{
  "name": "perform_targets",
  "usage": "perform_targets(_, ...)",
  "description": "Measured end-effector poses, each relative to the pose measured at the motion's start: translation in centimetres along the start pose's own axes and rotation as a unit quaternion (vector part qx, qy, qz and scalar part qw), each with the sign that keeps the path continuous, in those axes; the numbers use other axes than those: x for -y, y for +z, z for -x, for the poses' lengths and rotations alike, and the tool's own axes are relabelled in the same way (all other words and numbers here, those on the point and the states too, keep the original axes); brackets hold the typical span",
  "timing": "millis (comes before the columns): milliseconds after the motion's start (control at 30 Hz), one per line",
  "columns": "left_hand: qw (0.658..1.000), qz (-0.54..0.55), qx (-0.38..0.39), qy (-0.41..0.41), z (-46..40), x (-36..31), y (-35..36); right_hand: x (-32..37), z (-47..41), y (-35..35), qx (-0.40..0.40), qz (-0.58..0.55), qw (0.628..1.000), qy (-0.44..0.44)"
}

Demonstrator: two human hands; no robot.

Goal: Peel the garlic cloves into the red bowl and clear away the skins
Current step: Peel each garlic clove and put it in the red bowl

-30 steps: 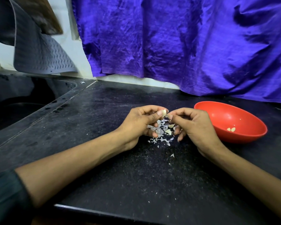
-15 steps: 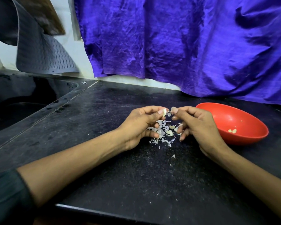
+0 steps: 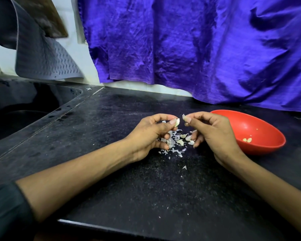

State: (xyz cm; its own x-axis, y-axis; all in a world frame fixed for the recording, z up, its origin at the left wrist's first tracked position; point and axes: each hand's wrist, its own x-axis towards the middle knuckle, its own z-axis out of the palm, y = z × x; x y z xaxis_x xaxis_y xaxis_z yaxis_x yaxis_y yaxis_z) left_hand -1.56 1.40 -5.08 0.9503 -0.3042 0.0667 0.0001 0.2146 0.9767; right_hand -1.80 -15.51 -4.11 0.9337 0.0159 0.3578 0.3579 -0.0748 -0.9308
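My left hand pinches a garlic clove; right hand pinches a skin scrap just beside it; skins pile on counter below; red bowl right, peeled cloves inside.

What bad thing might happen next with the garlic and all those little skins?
The clove pinched in the left hand looks small and could slip into the skin pile on the counter. The scrap in the right hand might drift into the red bowl nearby, among the peeled cloves.
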Motion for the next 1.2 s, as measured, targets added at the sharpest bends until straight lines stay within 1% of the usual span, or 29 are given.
perform_targets(100,1.000,0.000,-0.011,0.005,-0.04,-0.03,-0.08,-0.07,-0.01,-0.16,0.012,0.007,1.000,-0.015)
perform_targets(200,1.000,0.000,-0.012,0.010,-0.08,-0.03,-0.13,-0.28,-0.01,-0.29,0.013,0.039,0.999,-0.034)
perform_targets(367,1.000,-0.003,-0.019,0.019,-0.05,-0.11,-0.10,-0.47,-0.06,-0.40,-0.026,0.058,0.997,-0.043)
perform_targets(467,1.000,-0.007,-0.022,0.020,-0.04,-0.15,-0.12,-0.39,-0.08,-0.31,0.000,0.026,0.999,-0.042)
perform_targets(533,0.999,-0.012,-0.023,0.021,-0.02,-0.11,-0.10,-0.46,0.02,-0.31,0.011,0.032,0.999,-0.042)
perform_targets(633,0.999,-0.016,-0.022,0.024,0.05,-0.12,-0.08,-0.50,0.14,-0.29,-0.007,0.065,0.997,-0.047)
perform_targets(700,0.999,-0.020,-0.024,0.026,0.07,-0.12,-0.07,-0.46,0.14,-0.30,-0.015,0.063,0.997,-0.046)
perform_targets(833,0.999,-0.026,-0.032,0.030,0.02,-0.07,-0.05,-0.44,0.23,-0.31,0.041,0.034,0.998,-0.045)
perform_targets(967,0.998,-0.035,-0.034,0.041,0.03,-0.07,-0.06,-0.27,0.40,-0.03,0.045,0.026,0.998,-0.033)
perform_targets(1033,0.996,-0.055,-0.042,0.055,0.02,-0.03,-0.09,-0.08,0.50,0.08,0.049,0.027,0.998,-0.035)
perform_targets(1200,0.981,-0.135,-0.068,0.124,0.01,0.06,0.03,0.14,0.60,0.10,0.050,0.043,0.997,-0.036)
